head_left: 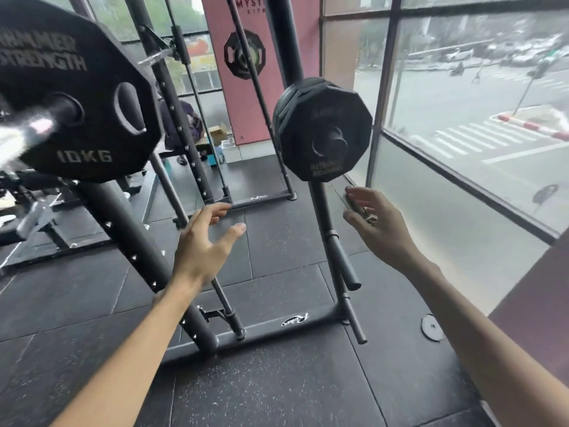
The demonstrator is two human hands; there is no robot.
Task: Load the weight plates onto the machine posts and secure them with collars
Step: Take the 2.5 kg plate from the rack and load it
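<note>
Above the right hand [381,232], stacked plates [323,131]

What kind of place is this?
Most likely a gym: a 10KG weight plate sits on a bar, smaller plates hang on a storage peg, and the floor is black rubber matting.

Cannot make out the bar end [27,131] at the left edge beyond a bright smear. Crops the 10KG plate [92,97] at the top and left edges, brand lettering included. Cannot read the blurred print on the plate stack [323,131], nor count the plates behind its front face. Cannot tell what glints at the fingers of the right hand [378,223], possibly a ring. Too small to identify: grey disc [432,327] on the floor [277,380]. Mostly hidden behind the upright [166,87]: a figure [184,121].
</note>
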